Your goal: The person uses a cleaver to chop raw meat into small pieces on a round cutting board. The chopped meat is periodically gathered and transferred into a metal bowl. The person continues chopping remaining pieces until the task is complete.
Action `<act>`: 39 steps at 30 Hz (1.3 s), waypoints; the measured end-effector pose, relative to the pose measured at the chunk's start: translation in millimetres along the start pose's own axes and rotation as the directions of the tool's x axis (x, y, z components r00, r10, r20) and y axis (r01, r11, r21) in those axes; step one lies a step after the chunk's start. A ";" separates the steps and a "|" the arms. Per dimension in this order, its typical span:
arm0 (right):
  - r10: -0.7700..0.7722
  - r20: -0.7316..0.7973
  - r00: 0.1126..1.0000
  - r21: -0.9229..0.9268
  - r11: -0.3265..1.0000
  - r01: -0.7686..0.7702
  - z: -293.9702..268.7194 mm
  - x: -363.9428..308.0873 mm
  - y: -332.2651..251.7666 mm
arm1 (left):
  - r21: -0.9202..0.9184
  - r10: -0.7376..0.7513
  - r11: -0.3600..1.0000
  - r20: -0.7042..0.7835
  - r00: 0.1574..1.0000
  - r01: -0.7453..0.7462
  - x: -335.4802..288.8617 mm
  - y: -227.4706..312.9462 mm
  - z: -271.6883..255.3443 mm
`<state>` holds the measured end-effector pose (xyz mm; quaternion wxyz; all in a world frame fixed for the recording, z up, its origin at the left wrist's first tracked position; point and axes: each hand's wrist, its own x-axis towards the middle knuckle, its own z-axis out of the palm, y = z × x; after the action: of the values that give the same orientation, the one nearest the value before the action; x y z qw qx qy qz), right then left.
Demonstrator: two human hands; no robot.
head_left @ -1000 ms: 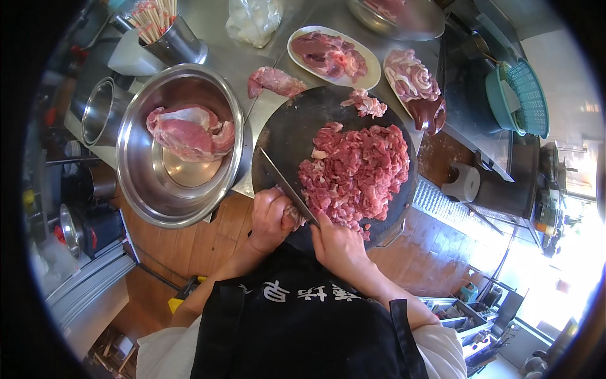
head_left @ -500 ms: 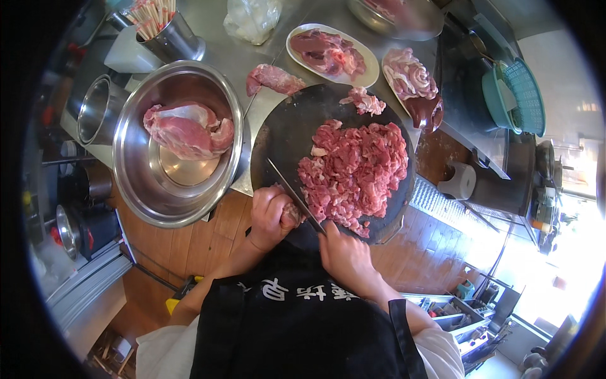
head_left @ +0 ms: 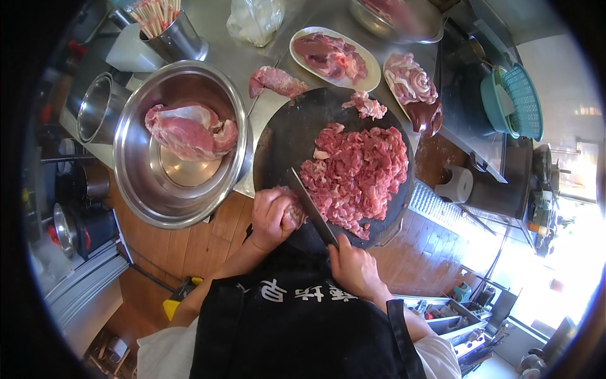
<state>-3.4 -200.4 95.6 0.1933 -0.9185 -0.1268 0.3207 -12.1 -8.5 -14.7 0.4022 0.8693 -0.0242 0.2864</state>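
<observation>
- Head view: most of the meat lies cut in a heap of red pieces (head_left: 356,174) on the round dark chopping board (head_left: 284,136).
- Left to cut: a small chunk (head_left: 293,211) on the board's near edge, plus whole cuts in the steel bowl (head_left: 139,189).
- Left hand (head_left: 271,218), grip closed on that chunk, fingers curled.
- Right hand (head_left: 353,268) grips the cleaver (head_left: 312,205), its blade angled far-left.
</observation>
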 end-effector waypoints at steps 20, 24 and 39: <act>-0.033 -0.149 0.988 -0.003 0.999 0.033 6.8 50.1 -32.0 | -0.012 0.018 1.000 0.002 1.000 -0.018 0.2 -2.8 4.3; -0.116 -0.249 0.962 0.042 0.991 0.130 5.4 69.8 -28.2 | -0.016 0.002 1.000 -0.016 1.000 -0.003 2.3 2.0 2.2; -0.035 -0.279 0.960 0.124 0.990 0.072 7.8 78.7 -34.2 | -0.020 0.003 1.000 -0.023 1.000 -0.004 -1.2 1.5 1.9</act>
<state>47.9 -139.7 62.5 0.2786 -0.9354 -0.1020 0.1921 -12.5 -11.2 -15.2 0.4106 0.8618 -0.0238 0.2969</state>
